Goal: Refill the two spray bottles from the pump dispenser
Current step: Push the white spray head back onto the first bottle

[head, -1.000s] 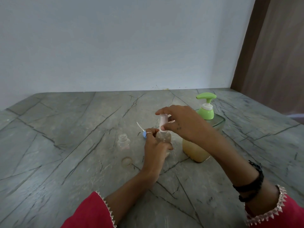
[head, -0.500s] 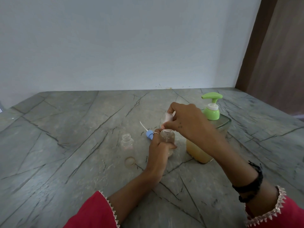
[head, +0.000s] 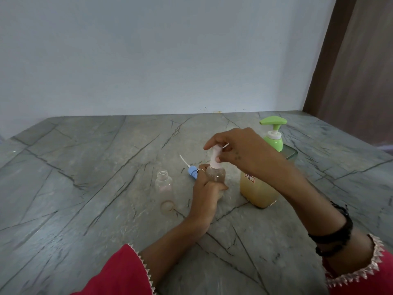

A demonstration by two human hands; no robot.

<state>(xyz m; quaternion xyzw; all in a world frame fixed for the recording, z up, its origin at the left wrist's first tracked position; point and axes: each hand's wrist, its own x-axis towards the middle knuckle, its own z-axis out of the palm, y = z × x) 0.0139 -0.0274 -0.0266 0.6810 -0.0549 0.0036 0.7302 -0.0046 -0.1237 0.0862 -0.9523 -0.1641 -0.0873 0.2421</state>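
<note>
A small clear spray bottle [head: 215, 174] with amber liquid stands upright on the counter, my left hand [head: 205, 189] wrapped around its body. My right hand [head: 236, 152] pinches its pink spray head [head: 215, 157], which sits on the bottle's neck. A second clear spray bottle [head: 163, 183] stands uncapped and looks empty, left of my left hand. Its blue spray head [head: 192, 172] with a white tube lies on the counter behind my left hand. The pump dispenser [head: 262, 184], green pump on top and yellowish liquid inside, stands to the right, partly hidden by my right forearm.
A small clear round cap [head: 167, 206] lies in front of the uncapped bottle. The grey veined stone counter [head: 85, 188] runs back to a pale wall. A brown panel [head: 357, 60] rises at the right.
My right hand has shifted on the pink spray head, which now stands taller and more exposed above the neck. The left hand keeps its grip on the bottle. The view has shifted slightly.
</note>
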